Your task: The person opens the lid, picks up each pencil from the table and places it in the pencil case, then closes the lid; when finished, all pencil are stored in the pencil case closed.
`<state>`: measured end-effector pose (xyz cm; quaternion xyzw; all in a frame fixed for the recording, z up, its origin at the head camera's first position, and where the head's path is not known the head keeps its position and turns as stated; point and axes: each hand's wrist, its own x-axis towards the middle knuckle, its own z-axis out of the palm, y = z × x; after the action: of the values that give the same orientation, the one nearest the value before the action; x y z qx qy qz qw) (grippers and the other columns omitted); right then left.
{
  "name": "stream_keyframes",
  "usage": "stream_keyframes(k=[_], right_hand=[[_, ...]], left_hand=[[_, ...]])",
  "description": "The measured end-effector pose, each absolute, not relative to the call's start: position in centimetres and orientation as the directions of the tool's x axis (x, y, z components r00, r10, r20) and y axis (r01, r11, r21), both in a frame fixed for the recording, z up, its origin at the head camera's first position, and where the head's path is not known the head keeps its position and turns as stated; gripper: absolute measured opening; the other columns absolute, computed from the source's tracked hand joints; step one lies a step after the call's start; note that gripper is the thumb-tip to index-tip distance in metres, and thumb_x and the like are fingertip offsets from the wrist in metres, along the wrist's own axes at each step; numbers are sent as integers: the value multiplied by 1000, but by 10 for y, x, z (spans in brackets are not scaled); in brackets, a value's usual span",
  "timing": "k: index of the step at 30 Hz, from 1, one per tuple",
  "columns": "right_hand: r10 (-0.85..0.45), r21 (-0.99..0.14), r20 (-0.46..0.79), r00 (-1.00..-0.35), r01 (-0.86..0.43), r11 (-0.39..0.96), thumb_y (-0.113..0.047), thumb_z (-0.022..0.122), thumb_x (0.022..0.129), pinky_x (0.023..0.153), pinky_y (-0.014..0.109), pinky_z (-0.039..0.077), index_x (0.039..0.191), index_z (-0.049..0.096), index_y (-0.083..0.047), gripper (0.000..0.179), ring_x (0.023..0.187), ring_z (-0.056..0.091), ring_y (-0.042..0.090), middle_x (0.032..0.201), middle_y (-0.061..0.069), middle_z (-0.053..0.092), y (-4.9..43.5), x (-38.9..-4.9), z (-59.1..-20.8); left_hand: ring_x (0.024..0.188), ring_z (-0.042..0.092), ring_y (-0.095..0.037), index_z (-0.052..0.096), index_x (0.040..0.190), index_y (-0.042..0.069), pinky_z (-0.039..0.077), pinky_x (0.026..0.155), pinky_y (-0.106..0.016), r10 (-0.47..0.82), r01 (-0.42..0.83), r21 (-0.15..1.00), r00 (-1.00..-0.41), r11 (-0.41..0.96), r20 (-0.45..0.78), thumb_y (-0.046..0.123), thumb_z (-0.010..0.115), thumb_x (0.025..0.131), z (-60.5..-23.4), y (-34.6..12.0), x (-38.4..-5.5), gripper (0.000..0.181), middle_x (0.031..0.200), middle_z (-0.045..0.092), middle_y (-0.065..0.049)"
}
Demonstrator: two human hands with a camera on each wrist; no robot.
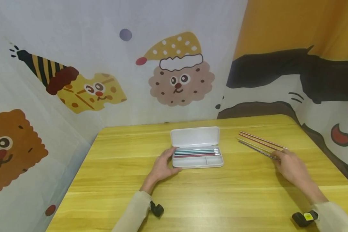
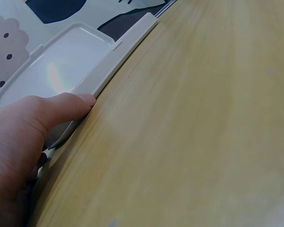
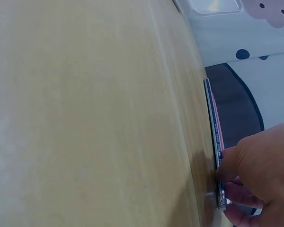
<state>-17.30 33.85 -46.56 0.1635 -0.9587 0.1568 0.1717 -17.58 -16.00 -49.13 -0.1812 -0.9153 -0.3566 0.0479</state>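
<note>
A white pencil case point(image 1: 189, 162) lies with its lid raised toward the wall, and several pencils point(image 1: 194, 152) in green, blue and red tones sit in its rear compartment. My left hand point(image 1: 162, 166) grips the case's left end; in the left wrist view the thumb point(image 2: 68, 106) presses its front edge. To the right of the case, my right hand point(image 1: 293, 166) pinches a dark blue pencil point(image 1: 253, 148) near its eraser end. Beside that pencil lie a yellowish pencil point(image 1: 250, 143) and two reddish pencils point(image 1: 261, 138), close to the fingers.
The wooden table point(image 1: 197, 199) meets a wall cloth point(image 1: 127, 71) printed with cartoon figures along its back edge. A small divider splits the case's front compartment. Both wrists wear a small black camera, one of them the left wrist camera point(image 1: 156, 209).
</note>
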Motion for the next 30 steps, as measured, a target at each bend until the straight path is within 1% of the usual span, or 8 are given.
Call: stream_keyframes(k=[5, 12, 18, 22, 28, 30], right_hand=[[-259, -249, 382, -887, -369, 895, 10, 72, 79, 44, 31, 37, 94, 71, 1, 18, 59, 47, 19, 76, 10, 55, 338, -173, -467], [-266, -241, 404, -876, -382, 892, 13, 70, 77, 45, 31, 38, 95, 71, 0, 22, 61, 48, 20, 77, 8, 55, 338, -173, -466], [-298, -225, 451, -841, -431, 874, 15, 68, 74, 49, 34, 41, 96, 72, -1, 28, 65, 52, 23, 79, 9, 59, 332, -175, -460], [-319, -232, 466, -825, -462, 856, 15, 70, 73, 48, 31, 40, 96, 72, -2, 29, 66, 51, 21, 81, 9, 60, 326, -174, -456], [-361, -209, 511, -780, -520, 828, 16, 72, 71, 50, 34, 46, 93, 72, -2, 29, 67, 56, 21, 83, 10, 63, 315, -175, -451], [-375, -203, 522, -766, -539, 818, 17, 73, 69, 49, 33, 46, 91, 72, -3, 30, 66, 55, 20, 82, 9, 63, 311, -175, -449]], left_hand=[[139, 38, -32, 43, 152, 16, 31, 112, -54, 298, 365, 639, -930, 677, 216, 34, 88, 74, -491, -160, -176, 92, 155, 41, -9], [140, 38, -32, 42, 153, 15, 31, 112, -54, 298, 366, 634, -930, 681, 216, 34, 88, 74, -492, -159, -176, 93, 155, 40, -10], [140, 38, -32, 42, 153, 15, 31, 112, -54, 301, 369, 632, -929, 681, 217, 35, 88, 74, -493, -160, -177, 93, 155, 41, -9], [140, 37, -31, 41, 153, 17, 31, 113, -54, 297, 355, 639, -933, 683, 201, 36, 88, 75, -492, -160, -177, 93, 156, 40, -8], [140, 37, -31, 41, 153, 18, 31, 112, -54, 292, 342, 644, -938, 684, 189, 36, 88, 74, -491, -160, -177, 94, 156, 40, -8], [140, 37, -31, 41, 153, 18, 31, 112, -54, 290, 340, 642, -939, 687, 188, 36, 88, 74, -491, -160, -177, 94, 156, 40, -8]])
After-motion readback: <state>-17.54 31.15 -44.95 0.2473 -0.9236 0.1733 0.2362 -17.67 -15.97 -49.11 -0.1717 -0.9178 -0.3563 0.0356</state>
